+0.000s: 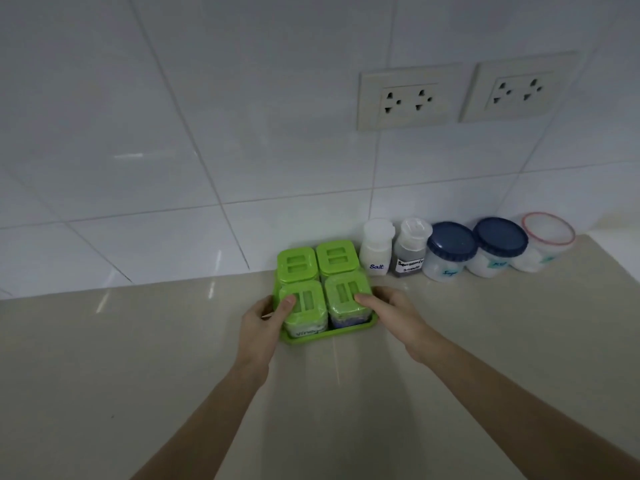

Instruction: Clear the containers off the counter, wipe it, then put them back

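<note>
— Four green-lidded jars (335,257) in the head view, was it?
— Yes, two rows of two, packed close in a green tray (329,336). The tray was over the beige surface (156,368), close to the white tiled wall (173,133). Whether it rested there or was held just clear, I couldn't tell.
— And the hands?
— Both were on it. The left hand (265,322) had its grip clamped on the tray's left edge, fingers curled round the side, thumb pressed on the lid of the near-left jar (306,318). The right hand (393,313) had its grip clamped on the right edge the same way, thumb on the lid of the near-right jar (341,294).
— What stood beside it?
— A row along the wall, to the tray's right. First came a white bottle labelled "Salt" (376,251), just beside the tray. Next to that was a clear bottle with dark contents (411,249), then two blue-lidded tubs (450,242) close together, and a red-rimmed tub (547,237) at the far end.
— Anything on the wall?
— Two double sockets (408,98), side by side above that row.
</note>
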